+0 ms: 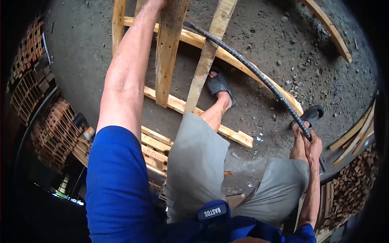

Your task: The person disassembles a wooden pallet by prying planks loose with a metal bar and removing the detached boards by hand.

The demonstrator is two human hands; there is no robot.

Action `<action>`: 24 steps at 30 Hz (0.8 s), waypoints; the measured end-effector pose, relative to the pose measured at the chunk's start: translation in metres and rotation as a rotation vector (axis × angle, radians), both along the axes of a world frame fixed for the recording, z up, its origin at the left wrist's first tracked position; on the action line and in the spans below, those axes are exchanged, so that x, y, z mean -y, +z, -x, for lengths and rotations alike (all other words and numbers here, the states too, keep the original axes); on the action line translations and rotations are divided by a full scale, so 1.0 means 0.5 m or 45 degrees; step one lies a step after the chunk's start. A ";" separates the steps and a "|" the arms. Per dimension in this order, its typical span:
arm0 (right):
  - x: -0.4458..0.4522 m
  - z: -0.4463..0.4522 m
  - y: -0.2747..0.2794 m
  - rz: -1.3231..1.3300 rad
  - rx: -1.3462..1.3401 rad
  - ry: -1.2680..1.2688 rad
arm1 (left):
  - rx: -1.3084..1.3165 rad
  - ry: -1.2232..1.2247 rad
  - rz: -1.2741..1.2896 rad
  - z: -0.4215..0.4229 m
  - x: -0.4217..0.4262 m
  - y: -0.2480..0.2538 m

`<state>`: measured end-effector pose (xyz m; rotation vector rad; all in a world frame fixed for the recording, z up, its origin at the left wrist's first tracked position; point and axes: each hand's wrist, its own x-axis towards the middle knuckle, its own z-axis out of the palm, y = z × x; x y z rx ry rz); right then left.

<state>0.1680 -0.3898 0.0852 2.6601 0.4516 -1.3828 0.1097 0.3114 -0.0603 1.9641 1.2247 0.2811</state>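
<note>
A long ribbed metal bar (pixel 259 75) curves across a wooden frame of planks (pixel 235 60). My right hand (pixel 313 146) is closed round the bar near its lower right end, beside my right foot. At the top edge, only the base of my left hand (pixel 161 3) shows, next to an upright wide plank (pixel 168 52); its fingers are out of frame. A narrower plank (pixel 201 75) crosses the frame beneath the bar. My left foot (pixel 221 87), in a dark sandal, stands inside the frame.
Stacked pallets (pixel 54 129) stand at the left. Slatted wood (pixel 154 148) lies by my left knee. A curved board (pixel 330 30) is at the upper right. Loose strips (pixel 354 135) and a pile of wood blocks (pixel 352 182) lie at the right. The ground is dirt with debris.
</note>
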 end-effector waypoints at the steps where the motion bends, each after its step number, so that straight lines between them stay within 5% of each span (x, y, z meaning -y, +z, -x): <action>1: -0.013 0.000 0.033 -0.022 0.020 0.006 | 0.002 -0.005 0.013 0.025 0.001 0.036; 11: -0.161 -0.036 0.358 -0.014 0.077 0.218 | -0.074 0.086 0.151 0.273 0.014 0.380; 18: -0.150 -0.026 0.681 0.185 0.256 0.268 | -0.062 0.116 0.307 0.192 0.021 0.302; 24: -0.125 0.053 0.904 0.244 0.504 -0.058 | -0.067 0.065 0.405 0.123 0.002 0.265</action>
